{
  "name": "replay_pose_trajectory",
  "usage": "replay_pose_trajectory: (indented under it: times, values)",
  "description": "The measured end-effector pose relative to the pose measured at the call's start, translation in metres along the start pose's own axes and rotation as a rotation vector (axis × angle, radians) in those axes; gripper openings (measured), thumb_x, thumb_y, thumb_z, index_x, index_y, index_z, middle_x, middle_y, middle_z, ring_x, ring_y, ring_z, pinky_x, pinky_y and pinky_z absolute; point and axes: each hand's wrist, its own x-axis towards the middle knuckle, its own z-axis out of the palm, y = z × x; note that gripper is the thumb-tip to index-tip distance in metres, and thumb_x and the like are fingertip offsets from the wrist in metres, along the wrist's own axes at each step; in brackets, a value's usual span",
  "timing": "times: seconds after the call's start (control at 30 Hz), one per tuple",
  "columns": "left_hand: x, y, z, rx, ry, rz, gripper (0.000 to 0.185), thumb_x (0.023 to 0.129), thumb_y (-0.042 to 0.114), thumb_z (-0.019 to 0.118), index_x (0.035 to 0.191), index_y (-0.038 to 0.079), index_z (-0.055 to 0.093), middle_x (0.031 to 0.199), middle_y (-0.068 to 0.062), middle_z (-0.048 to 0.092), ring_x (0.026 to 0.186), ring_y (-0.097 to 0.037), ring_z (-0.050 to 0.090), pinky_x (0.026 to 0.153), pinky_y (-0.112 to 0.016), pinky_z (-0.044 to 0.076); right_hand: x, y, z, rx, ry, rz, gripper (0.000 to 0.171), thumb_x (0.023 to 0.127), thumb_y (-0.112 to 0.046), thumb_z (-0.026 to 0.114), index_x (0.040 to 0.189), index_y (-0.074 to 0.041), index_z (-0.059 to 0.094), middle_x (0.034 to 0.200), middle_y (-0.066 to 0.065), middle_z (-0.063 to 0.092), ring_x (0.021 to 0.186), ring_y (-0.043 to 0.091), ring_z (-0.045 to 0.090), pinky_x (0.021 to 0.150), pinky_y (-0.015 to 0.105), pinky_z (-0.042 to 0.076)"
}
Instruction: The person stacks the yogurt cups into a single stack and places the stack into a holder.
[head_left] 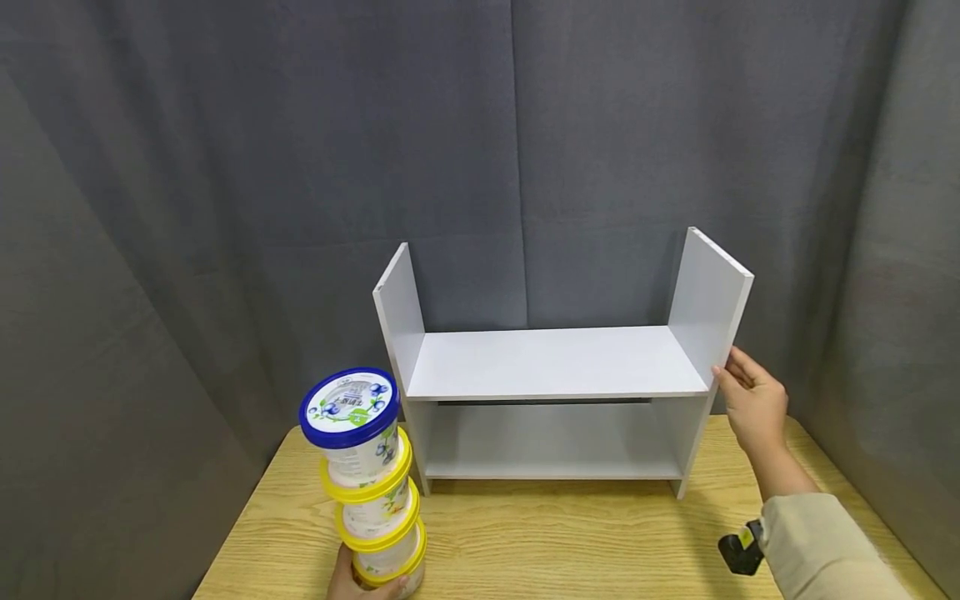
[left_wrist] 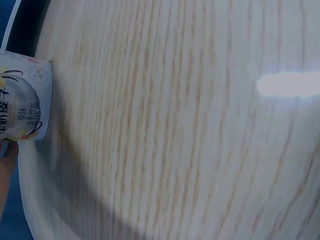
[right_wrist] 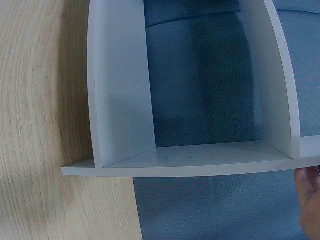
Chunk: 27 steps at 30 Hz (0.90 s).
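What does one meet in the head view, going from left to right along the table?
Left hand holding the bottom of the stack of tubs → grey shelf → right hand touching the shelf's right side panel; all above the wooden table.

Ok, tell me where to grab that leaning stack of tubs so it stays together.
Keep the left hand round the bottom tub and steady the blue-lidded top tub from its left, probably. The stack of tubs leans left toward the top, so that side likely needs support.
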Motion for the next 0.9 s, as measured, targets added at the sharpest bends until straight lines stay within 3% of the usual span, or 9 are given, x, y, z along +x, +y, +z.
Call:
replay_pose_trajectory:
  times: [0.2,0.37,0.6,0.7,0.83,0.9]
  values:
    - [-0.001,0.003,0.005,0.011,0.002,-0.005,0.100,0.057,0.036,0.086,0.133,0.005,0.028,0.123,-0.016,0.047,0.109,-0.030,0.051,0.094,-0.049,0.043,0.001,0.002,0.000,-0.003,0.003,0.009,0.041,0.087,-0.002,0.058,0.127,0.000,0.051,0.084,-0.026,0.054,0.077,-0.018,0.050,0.070,0.000,0.043]
    - [-0.004,0.009,0.006,0.011,-0.019,0.022,0.096,0.060,0.032,0.085,0.132,0.005,0.029,0.122,-0.016,0.047,0.109,-0.030,0.051,0.095,-0.049,0.042,0.003,0.003,0.003,-0.040,-0.004,0.011,0.040,0.088,-0.005,0.058,0.128,-0.001,0.052,0.093,-0.019,0.057,0.078,-0.017,0.050,0.072,0.000,0.043]
    - [-0.005,0.017,0.009,0.038,-0.065,0.055,0.093,0.062,0.032,0.084,0.132,0.004,0.029,0.123,-0.016,0.046,0.111,-0.031,0.050,0.097,-0.050,0.040,0.004,0.002,0.008,-0.102,-0.026,0.001,0.041,0.089,-0.006,0.057,0.129,-0.002,0.051,0.121,0.017,0.053,0.079,-0.019,0.049,0.072,0.000,0.043]
    - [-0.004,0.022,0.011,0.062,-0.077,0.092,0.091,0.063,0.031,0.084,0.132,0.003,0.031,0.122,-0.016,0.048,0.109,-0.030,0.052,0.096,-0.049,0.042,0.004,0.001,0.010,-0.098,-0.026,-0.003,0.040,0.088,-0.006,0.058,0.128,-0.002,0.051,0.118,0.011,0.057,0.079,-0.018,0.049,0.072,0.000,0.044]
    - [-0.001,0.019,0.010,0.066,-0.070,0.145,0.090,0.064,0.029,0.084,0.132,0.003,0.031,0.122,-0.016,0.050,0.108,-0.030,0.053,0.094,-0.046,0.044,0.007,0.009,0.033,-0.044,-0.050,-0.034,0.040,0.087,-0.005,0.059,0.126,-0.001,0.053,0.097,-0.016,0.061,0.076,-0.017,0.050,0.070,0.000,0.044]
    - [0.001,0.019,0.009,0.056,-0.080,0.174,0.089,0.065,0.028,0.083,0.132,0.003,0.031,0.123,-0.016,0.049,0.108,-0.029,0.053,0.093,-0.045,0.046,0.008,0.013,0.044,-0.020,-0.062,-0.057,0.039,0.087,-0.004,0.059,0.125,0.001,0.053,0.088,-0.022,0.057,0.075,-0.017,0.050,0.069,-0.001,0.043]
